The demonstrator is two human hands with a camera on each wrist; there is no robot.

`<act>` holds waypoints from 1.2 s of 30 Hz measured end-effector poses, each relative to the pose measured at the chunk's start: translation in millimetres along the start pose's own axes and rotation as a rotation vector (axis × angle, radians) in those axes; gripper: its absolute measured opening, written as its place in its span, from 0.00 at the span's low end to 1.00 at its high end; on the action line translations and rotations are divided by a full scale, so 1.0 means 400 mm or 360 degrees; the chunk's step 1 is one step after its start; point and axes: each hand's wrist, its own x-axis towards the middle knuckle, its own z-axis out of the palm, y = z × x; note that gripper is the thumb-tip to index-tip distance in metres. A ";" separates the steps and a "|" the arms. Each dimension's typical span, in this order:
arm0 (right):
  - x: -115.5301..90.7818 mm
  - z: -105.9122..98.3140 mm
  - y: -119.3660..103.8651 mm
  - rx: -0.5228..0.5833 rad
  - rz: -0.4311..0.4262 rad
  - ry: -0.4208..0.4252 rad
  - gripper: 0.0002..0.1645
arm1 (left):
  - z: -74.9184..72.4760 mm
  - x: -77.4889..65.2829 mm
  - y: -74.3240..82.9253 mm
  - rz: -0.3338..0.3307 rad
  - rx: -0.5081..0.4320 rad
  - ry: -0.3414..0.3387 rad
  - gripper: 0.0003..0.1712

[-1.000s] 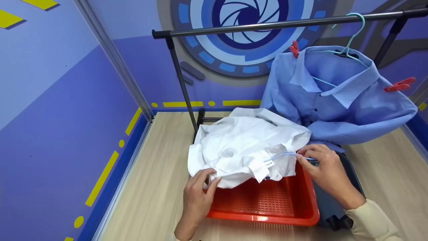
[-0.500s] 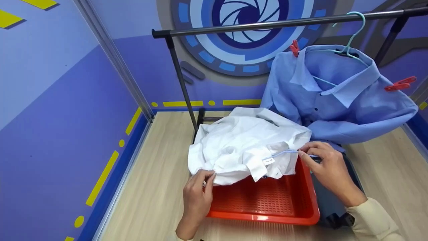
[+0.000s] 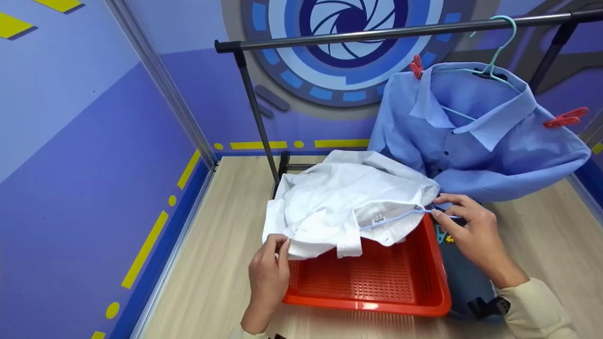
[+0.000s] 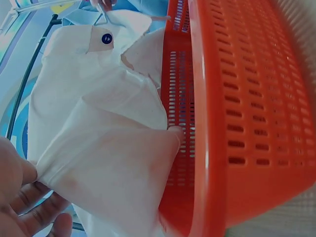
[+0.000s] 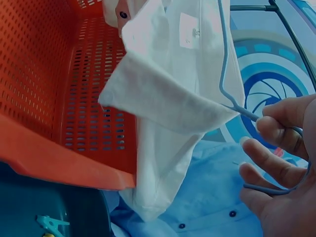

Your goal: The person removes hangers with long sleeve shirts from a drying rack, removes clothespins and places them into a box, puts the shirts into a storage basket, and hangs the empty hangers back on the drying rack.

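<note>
A white shirt (image 3: 339, 188) lies bunched over the back of a red plastic basket (image 3: 367, 306). My left hand (image 3: 269, 275) pinches the shirt's near left edge between thumb and fingers; the left wrist view shows the white cloth (image 4: 108, 158) drawn taut from that pinch. On the other side, my right hand (image 3: 476, 235) pinches a light blue clothes hanger (image 5: 229, 94) at its neck, its hook curving under the fingers. The hanger's arm runs inside the shirt's collar, beside a small label (image 3: 378, 219). Its far end is hidden in the cloth.
Behind, a blue shirt (image 3: 471, 127) hangs by a mint hanger (image 3: 499, 47) on a dark rail (image 3: 377, 35), with red clothespins (image 3: 565, 117) at its shoulders. A dark bin (image 3: 464, 278) with small clothespins (image 5: 52, 224) stands right of the basket.
My left hand has drawn the shirt's edge slightly left and down. My right hand has moved a little right and up with the hanger, and the collar opening shows wider.
</note>
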 end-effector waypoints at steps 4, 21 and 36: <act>0.001 -0.005 0.003 0.0026 -0.0026 -0.0014 0.20 | -0.003 0.006 -0.014 -0.0044 0.0033 -0.0043 0.05; -0.001 0.015 -0.016 -0.0130 -0.0103 0.0034 0.12 | 0.002 0.010 0.022 0.0186 -0.0081 0.0030 0.11; -0.005 0.019 -0.029 -0.0129 -0.0125 0.0021 0.15 | 0.063 0.009 0.091 0.0598 -0.0131 -0.0056 0.16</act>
